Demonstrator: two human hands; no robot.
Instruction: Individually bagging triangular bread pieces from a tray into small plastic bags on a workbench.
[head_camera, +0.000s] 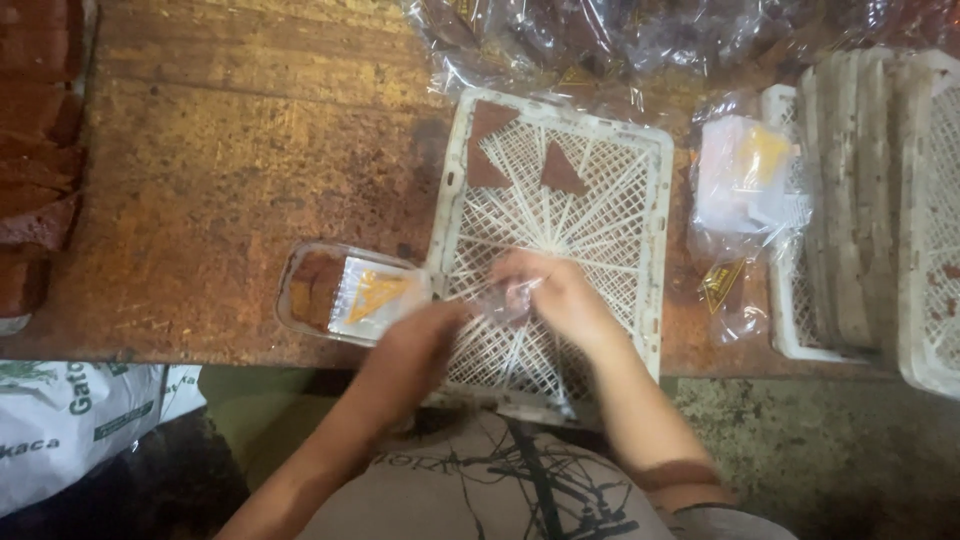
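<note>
My left hand (425, 335) and my right hand (550, 290) meet over the near part of a white plastic lattice tray (655, 200). Both hold a small clear plastic bag (508, 300) between them; the picture is blurred there. Just left of my left hand stands a clear plastic tub (300, 270) with brown pieces in it and a clear packet with a yellow label (368, 295) on top. Two brown triangular slices (562, 170) lie at the far end of the tray, with a third (487, 120) by its corner.
The rusty brown table (230, 170) carries brown slabs (35, 150) at the left edge. Filled clear bags (600, 35) are heaped at the back. A bundle of empty packets (745, 175) and stacked white trays (870, 200) are on the right. A printed sack (70, 420) lies below left.
</note>
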